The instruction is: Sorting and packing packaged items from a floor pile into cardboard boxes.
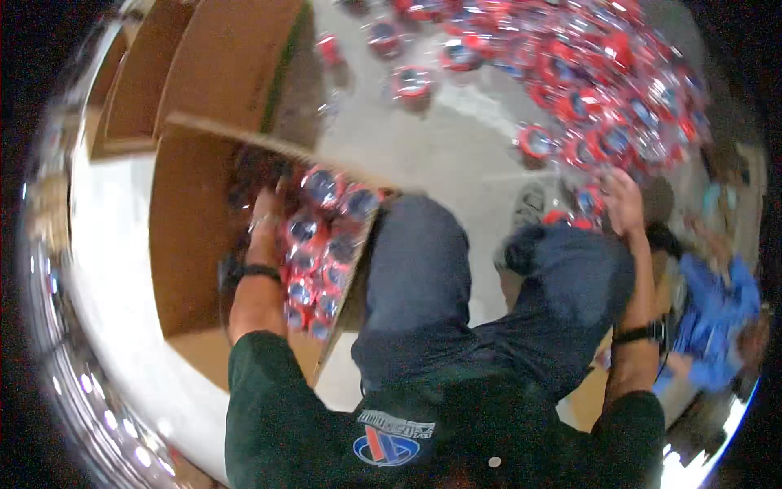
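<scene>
My left hand (265, 210) reaches down into an open cardboard box (191, 244) at my left. Its fingers are lost in shadow and blur, so I cannot tell whether they hold anything. Beside it, rows of round red items in clear, shiny wrapping (303, 228) fill the right part of the box. To the right of my knee, my right hand (624, 204) has its fingers apart. It is next to one wrapped red round item (590, 200), seemingly touching it. What exactly these items are is too blurred to tell.
A large heap of the same wrapped items (586, 90) covers the floor (464, 147) ahead on the right, with several strays (412, 81) nearer. More cardboard boxes (220, 65) stand at the far left. A person in blue (709, 318) is at the right.
</scene>
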`<state>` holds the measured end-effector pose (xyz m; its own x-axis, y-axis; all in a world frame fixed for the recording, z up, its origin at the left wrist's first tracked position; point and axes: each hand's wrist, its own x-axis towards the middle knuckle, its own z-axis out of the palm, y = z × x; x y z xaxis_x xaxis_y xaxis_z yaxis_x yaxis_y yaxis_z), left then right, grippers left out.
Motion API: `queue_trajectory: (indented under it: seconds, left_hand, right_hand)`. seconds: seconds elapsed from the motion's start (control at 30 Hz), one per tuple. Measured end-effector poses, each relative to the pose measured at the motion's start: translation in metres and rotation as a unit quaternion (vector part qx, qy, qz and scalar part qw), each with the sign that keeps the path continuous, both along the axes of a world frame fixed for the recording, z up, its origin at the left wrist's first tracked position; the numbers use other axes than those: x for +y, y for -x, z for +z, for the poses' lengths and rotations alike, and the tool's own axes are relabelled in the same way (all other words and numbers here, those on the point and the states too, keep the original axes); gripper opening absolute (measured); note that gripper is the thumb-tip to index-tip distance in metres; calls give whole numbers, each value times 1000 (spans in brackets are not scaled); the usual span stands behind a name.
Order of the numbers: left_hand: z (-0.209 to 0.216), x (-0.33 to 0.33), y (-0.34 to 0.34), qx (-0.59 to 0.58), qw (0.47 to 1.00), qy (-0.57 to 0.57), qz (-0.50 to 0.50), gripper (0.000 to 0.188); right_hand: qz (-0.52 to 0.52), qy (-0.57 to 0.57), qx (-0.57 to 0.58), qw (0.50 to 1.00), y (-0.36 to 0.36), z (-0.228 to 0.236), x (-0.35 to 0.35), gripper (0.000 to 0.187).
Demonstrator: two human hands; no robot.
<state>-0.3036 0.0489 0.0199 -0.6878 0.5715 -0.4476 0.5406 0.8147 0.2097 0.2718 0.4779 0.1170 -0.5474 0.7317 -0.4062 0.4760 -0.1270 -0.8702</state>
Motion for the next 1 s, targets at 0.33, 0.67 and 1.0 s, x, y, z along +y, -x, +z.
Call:
queue_trajectory:
  seconds: [0.33,0.67,1.0]
  left_hand:
    - [177,141,-102,216,832,-510,3,11]
    - [119,448,-322,-259,885,-223,-317,47]
    - [-146,557,-495,-361,903,-138,-190,74]
  right_hand:
    - [-159,65,-18,985,-170,-48,-41,15]
    - [-361,150,91,916,-121,-178,53,21]
    - [-394,199,206,873,-147,-223,104,13]
